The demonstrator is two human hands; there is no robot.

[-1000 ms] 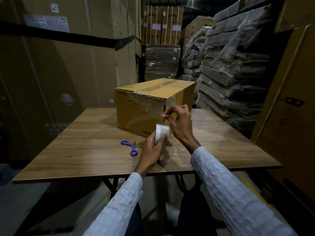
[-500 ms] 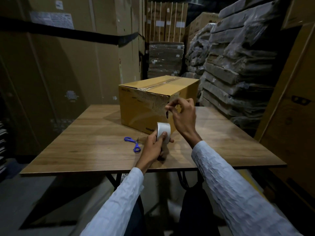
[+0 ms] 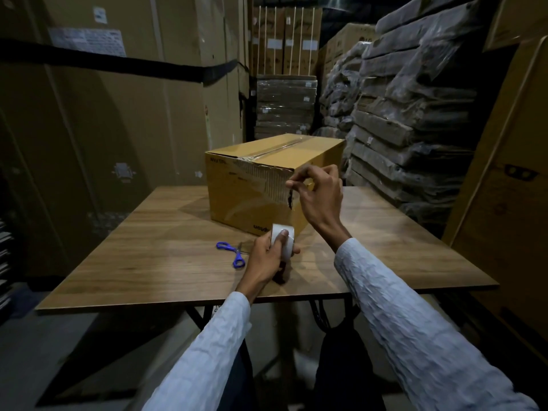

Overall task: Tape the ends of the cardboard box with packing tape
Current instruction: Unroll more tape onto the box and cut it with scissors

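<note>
Tape roll unchanged in left hand; right hand risen.

A closed brown cardboard box, clear tape already running along its top seam and its near end face showing torn paper, is sitting toward the table's far edge, while a white packing tape roll is standing upright just before it.

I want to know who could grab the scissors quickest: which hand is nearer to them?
Left. The left hand, holding the tape roll, is just right of the scissors on the table. The right hand is raised farther away, by the box.
</note>
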